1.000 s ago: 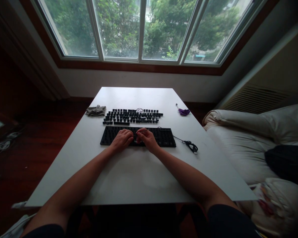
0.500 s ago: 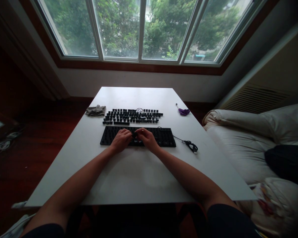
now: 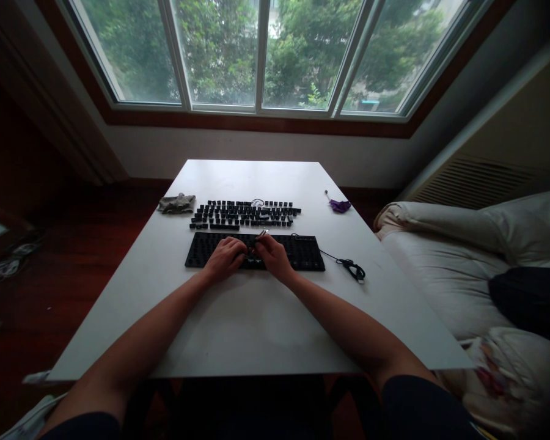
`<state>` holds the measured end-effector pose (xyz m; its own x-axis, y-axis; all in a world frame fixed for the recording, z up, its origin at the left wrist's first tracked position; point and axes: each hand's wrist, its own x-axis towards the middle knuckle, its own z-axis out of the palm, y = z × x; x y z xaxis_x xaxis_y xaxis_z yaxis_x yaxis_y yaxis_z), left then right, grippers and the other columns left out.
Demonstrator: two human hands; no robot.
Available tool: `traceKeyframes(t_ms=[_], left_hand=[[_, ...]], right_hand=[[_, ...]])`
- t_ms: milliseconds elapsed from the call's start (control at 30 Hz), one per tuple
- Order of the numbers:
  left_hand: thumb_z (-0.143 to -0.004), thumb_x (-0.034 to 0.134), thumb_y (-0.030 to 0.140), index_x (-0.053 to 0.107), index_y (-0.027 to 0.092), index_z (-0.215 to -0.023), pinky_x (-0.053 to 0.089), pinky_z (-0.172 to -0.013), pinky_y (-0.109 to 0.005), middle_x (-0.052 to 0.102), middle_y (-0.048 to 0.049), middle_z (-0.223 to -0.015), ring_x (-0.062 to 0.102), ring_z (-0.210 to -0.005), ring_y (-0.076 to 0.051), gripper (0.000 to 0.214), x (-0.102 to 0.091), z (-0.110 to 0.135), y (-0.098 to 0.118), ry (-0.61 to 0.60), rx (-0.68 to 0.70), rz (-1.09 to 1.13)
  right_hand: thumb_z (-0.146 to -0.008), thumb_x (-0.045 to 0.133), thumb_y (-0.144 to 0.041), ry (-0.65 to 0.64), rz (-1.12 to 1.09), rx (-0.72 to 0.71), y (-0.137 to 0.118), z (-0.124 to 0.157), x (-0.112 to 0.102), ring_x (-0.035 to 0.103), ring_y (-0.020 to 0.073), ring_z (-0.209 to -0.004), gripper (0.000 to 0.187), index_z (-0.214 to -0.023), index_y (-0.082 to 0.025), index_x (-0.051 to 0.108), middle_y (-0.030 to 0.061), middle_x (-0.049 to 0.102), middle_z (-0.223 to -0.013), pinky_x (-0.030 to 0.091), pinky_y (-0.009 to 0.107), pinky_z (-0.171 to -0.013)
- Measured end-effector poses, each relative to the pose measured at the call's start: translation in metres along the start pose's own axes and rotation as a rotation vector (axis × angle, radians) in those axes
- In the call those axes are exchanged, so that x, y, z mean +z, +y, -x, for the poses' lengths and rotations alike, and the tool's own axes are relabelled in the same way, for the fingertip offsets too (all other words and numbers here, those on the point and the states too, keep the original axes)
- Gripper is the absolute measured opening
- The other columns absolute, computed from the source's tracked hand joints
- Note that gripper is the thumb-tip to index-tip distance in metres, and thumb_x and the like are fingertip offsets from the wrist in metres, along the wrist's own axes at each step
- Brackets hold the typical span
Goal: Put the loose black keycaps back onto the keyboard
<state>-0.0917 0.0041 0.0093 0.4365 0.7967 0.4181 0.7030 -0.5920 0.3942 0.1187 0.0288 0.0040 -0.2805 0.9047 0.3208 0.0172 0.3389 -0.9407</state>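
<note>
A black keyboard [image 3: 302, 252] lies across the middle of the white table. My left hand [image 3: 224, 258] rests over its left half, fingers bent and drawn together near the middle of the keys; what they pinch, if anything, is hidden. Just to the right, my right hand [image 3: 272, 253] is closed on a small metal tool [image 3: 263, 233] whose shiny narrow ends stick up past the fingertips; its exact kind is too small to tell. Between the hands, a small reddish patch [image 3: 252, 250] shows on the keyboard.
Rows of loose black keycaps [image 3: 224, 222] stand beyond the keyboard, with a pale looped object [image 3: 257, 203] among them. A grey cloth [image 3: 177, 203] is at the left edge, a purple cloth [image 3: 340, 206] at the right. A coiled USB cable [image 3: 352, 269] lies right of the keyboard.
My right hand has turned slightly, and the metal tool's ends now show above its fingers. The dark gap between the hands now shows a reddish patch. My left hand has barely moved.
</note>
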Motion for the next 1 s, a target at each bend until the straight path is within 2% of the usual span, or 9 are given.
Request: traceKeyframes(t_ms=[100, 200, 433, 633, 900, 1000], left_hand=[[-0.081, 0.057, 0.016, 0.064, 0.024, -0.114, 0.042, -0.103, -0.048, 0.067, -0.0069, -0.116, 0.053, -0.116, -0.028, 0.035, -0.001, 0.0, -0.003, -0.02, -0.014, 0.004], [-0.076, 0.06, 0.015, 0.066, 0.024, -0.111, 0.042, -0.104, -0.049, 0.067, -0.0068, -0.118, 0.052, -0.118, -0.029, 0.037, 0.0, 0.0, -0.005, -0.057, -0.008, -0.016], [-0.08, 0.059, 0.018, 0.068, 0.025, -0.108, 0.042, -0.103, -0.05, 0.066, -0.0067, -0.119, 0.053, -0.117, -0.029, 0.029, 0.005, 0.0, -0.008, -0.075, 0.007, -0.049], [-0.083, 0.058, 0.02, 0.068, 0.025, -0.115, 0.043, -0.103, -0.051, 0.066, -0.0082, -0.122, 0.053, -0.118, -0.03, 0.034, 0.008, 0.0, -0.012, -0.078, 0.01, -0.076], [-0.084, 0.058, 0.019, 0.07, 0.026, -0.108, 0.043, -0.103, -0.05, 0.067, -0.0067, -0.119, 0.053, -0.117, -0.029, 0.028, 0.008, 0.0, -0.011, -0.071, 0.01, -0.043], [-0.084, 0.058, 0.019, 0.071, 0.027, -0.108, 0.042, -0.103, -0.05, 0.067, -0.0062, -0.118, 0.053, -0.117, -0.028, 0.028, 0.007, 0.0, -0.011, -0.067, 0.006, -0.036]], right_hand=[[-0.093, 0.059, -0.045, 0.018, 0.072, -0.012, 0.002, -0.001, -0.002, 0.063, 0.0163, -0.069, 0.025, -0.104, -0.022, 0.063, 0.0004, 0.067, -0.08, 0.052, 0.028, -0.068], [-0.092, 0.06, -0.044, -0.017, 0.142, -0.012, 0.006, -0.001, -0.003, 0.059, 0.0159, -0.066, 0.027, -0.104, -0.021, 0.066, -0.0002, 0.065, -0.074, 0.048, 0.027, -0.063], [-0.096, 0.057, -0.041, -0.116, 0.284, -0.108, -0.002, 0.0, -0.003, 0.059, 0.015, -0.068, 0.027, -0.109, -0.02, 0.069, 0.0012, 0.069, -0.081, 0.045, 0.026, -0.066], [-0.097, 0.056, -0.03, -0.226, 0.421, -0.266, -0.007, 0.002, -0.002, 0.066, 0.021, -0.093, 0.019, -0.105, -0.024, 0.07, 0.0067, 0.073, -0.104, 0.047, 0.032, -0.086], [-0.088, 0.056, -0.021, -0.319, 0.559, -0.435, 0.002, 0.001, -0.011, 0.06, 0.0206, -0.082, 0.009, -0.091, -0.022, 0.065, 0.0059, 0.067, -0.086, 0.046, 0.032, -0.079], [-0.084, 0.057, -0.019, -0.309, 0.547, -0.418, 0.001, 0.001, -0.013, 0.058, 0.0195, -0.078, 0.008, -0.088, -0.022, 0.063, 0.0043, 0.065, -0.083, 0.046, 0.031, -0.077]])
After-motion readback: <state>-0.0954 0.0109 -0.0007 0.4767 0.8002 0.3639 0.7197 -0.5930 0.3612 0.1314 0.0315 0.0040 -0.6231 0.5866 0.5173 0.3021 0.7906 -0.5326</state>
